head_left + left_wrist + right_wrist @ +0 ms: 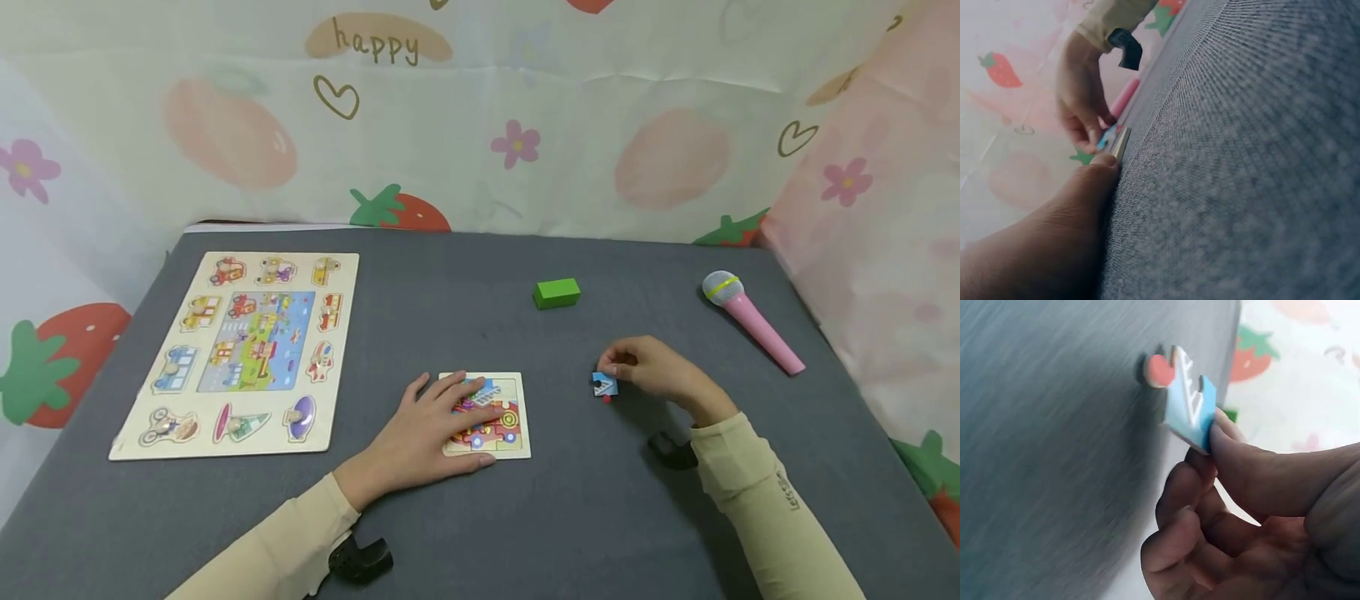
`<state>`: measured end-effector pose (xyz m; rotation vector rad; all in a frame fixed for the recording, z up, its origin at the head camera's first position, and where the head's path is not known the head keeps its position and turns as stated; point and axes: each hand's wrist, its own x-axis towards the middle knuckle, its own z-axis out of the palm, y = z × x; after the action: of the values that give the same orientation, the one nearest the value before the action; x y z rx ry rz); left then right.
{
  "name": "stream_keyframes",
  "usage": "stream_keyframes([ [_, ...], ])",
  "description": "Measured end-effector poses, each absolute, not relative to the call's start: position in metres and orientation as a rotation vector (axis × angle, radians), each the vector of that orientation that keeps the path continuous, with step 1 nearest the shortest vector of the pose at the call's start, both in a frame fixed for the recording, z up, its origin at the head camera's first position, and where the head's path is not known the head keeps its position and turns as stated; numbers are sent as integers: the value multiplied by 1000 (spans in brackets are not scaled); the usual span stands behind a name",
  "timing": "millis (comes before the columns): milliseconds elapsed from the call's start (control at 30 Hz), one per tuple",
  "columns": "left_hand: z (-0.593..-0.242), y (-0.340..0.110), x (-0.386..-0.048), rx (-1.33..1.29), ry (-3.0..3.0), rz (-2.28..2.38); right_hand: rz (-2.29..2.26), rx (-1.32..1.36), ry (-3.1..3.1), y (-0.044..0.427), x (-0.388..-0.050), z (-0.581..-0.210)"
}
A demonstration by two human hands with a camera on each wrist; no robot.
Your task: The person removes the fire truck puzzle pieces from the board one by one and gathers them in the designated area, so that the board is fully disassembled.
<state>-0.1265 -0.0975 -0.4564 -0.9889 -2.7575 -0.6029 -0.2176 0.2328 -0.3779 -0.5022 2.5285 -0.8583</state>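
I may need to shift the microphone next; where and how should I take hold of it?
Best, I'd judge, across the middle of its pink handle, coming from straight above: the microphone lies flat on the gray tabletop, slanting, with the handle's long sides clear and the handle slimmer than the round head.

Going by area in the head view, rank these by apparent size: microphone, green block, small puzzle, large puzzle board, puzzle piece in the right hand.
1. Large puzzle board
2. Small puzzle, partly covered by the left hand
3. Microphone
4. Green block
5. Puzzle piece, pinched in the right hand
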Motion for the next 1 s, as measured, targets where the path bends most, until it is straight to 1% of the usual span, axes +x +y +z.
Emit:
stream_keyframes([
  [200, -457, -97, -127, -985, -2777, -647, -829, -489, 2577, 246, -216, -387],
  [667, -456, -99, -128, -992, -2790, -631, -828, -531, 2663, 242, -208, -392],
  [767, -456, -99, -128, -999, -2782, -622, -750, -516, 2775, 231, -200, -387],
  [900, -456, -99, -127, -1001, -2769, -598, -669, -488, 2902, 198, -180, -379],
  [1000, -455, -98, -128, -988, -2763, -596, -685, -577, 2865, 171, -165, -380],
])
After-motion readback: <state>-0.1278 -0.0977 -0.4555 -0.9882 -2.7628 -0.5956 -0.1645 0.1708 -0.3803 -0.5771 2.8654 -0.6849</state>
